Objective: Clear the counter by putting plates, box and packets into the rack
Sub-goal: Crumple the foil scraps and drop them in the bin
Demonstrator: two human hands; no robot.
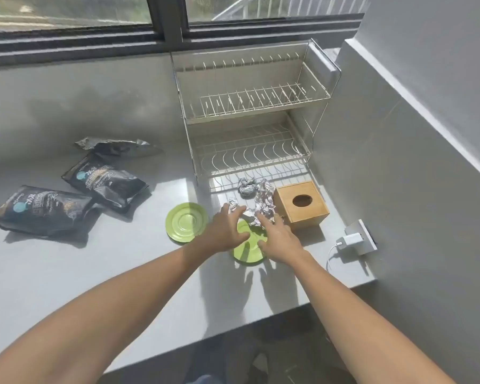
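Both hands over the near green plate [248, 249] on the desk [94, 273]: left hand [225, 231] and right hand [277, 239] open, fingers spread, gripping nothing, fingertips at crumpled foil [263, 203] just past the plate. Second green plate [185, 221] just left. Wooden box [302, 207] right of the foil, charger [349, 241] plugged in at the wall beyond it. Three black packets [47, 210] [106, 180] [117, 146] well to the left. Two-tier wire rack [250, 112] at the back under the window, both tiers bare.
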